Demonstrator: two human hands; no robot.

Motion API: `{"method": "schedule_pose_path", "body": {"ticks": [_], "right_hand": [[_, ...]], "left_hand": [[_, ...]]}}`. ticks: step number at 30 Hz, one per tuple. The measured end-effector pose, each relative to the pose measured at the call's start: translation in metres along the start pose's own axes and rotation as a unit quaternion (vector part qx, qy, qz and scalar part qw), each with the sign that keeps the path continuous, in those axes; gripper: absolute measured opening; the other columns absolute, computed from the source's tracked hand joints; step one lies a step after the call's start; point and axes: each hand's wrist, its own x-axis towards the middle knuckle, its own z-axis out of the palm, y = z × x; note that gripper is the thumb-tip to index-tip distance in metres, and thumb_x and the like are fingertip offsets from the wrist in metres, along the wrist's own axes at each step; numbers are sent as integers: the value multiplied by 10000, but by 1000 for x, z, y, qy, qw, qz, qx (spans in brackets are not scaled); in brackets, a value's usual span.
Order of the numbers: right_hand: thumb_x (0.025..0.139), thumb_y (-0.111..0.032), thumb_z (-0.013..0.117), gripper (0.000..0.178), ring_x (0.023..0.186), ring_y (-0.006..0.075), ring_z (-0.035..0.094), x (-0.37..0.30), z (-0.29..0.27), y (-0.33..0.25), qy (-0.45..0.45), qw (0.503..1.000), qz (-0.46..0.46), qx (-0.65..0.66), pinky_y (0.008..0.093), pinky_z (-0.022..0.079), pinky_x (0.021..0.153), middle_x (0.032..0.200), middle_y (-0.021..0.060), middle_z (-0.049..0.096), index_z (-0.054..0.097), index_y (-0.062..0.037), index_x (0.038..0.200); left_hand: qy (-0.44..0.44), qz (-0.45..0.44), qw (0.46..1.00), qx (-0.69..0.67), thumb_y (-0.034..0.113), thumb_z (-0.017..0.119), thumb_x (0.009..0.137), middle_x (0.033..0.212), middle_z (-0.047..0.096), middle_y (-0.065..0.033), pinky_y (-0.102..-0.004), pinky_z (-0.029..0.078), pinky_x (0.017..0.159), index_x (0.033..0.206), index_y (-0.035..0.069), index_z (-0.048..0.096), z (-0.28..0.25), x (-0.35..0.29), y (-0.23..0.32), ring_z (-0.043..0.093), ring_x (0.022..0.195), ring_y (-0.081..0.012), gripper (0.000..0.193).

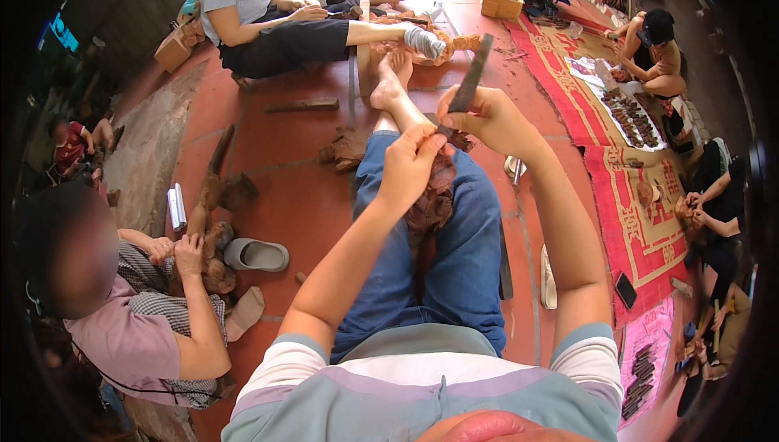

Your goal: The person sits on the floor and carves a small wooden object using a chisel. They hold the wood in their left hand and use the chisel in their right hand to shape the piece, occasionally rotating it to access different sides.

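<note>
A dark, flat, narrow tool that looks like a file (473, 75) slants up and away over my lap. My right hand (489, 124) pinches it around its lower part, thumb and fingers closed. At the tool's near end, my left hand (410, 164) is closed with its fingertips on it. Below both hands a brown carved wooden piece (432, 202) rests between my jeans-clad thighs. My left hand overlaps the top of this carving and hides part of it. My legs stretch forward, the bare feet (391, 85) crossed.
Close on my left, a person works on a carved wooden piece (215, 255) beside a grey clog (256, 254). Ahead, another person's leg lies near more carvings. Wood pieces (302, 105) lie on the red tiles. At right are a red patterned mat (629, 223), a phone (626, 290) and several people.
</note>
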Motion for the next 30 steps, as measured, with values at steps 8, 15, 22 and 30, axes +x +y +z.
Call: {"method": "schedule_pose_path", "body": {"ticks": [8, 15, 22, 30], "right_hand": [[880, -28, 643, 104, 802, 86, 573, -11, 1, 7, -49, 996, -22, 77, 250, 487, 694, 882, 4, 611, 610, -27, 979], [876, -52, 647, 97, 708, 88, 565, -12, 8, 3, -28, 997, -71, 25, 247, 465, 627, 821, 18, 616, 623, -23, 965], [892, -14, 619, 88, 775, 83, 569, 3, -4, 4, -58, 995, 43, 65, 252, 469, 664, 876, 7, 613, 593, -10, 975], [853, -9, 668, 113, 817, 100, 575, -10, -1, -5, -70, 997, -26, 4, 256, 478, 734, 899, -6, 619, 616, -16, 954]], "left_hand": [[-119, 9, 991, -58, 56, 515, 967, 1030, 654, -68, -234, 477, 854, 1043, 8, 569, -10, -12, -5, 584, 952, -85, 104], [-80, -3, 993, -86, 85, 561, 945, 894, 671, -63, -234, 485, 751, 989, -20, 595, -10, -12, 1, 592, 832, -82, 119], [-39, -22, 997, -63, 54, 587, 916, 858, 672, -61, -223, 474, 680, 934, 7, 611, -4, 4, -9, 607, 736, -82, 56], [-110, -24, 993, -36, 40, 573, 928, 903, 663, -44, -226, 483, 778, 979, 2, 602, -12, -14, 11, 579, 838, -64, 69]]}}
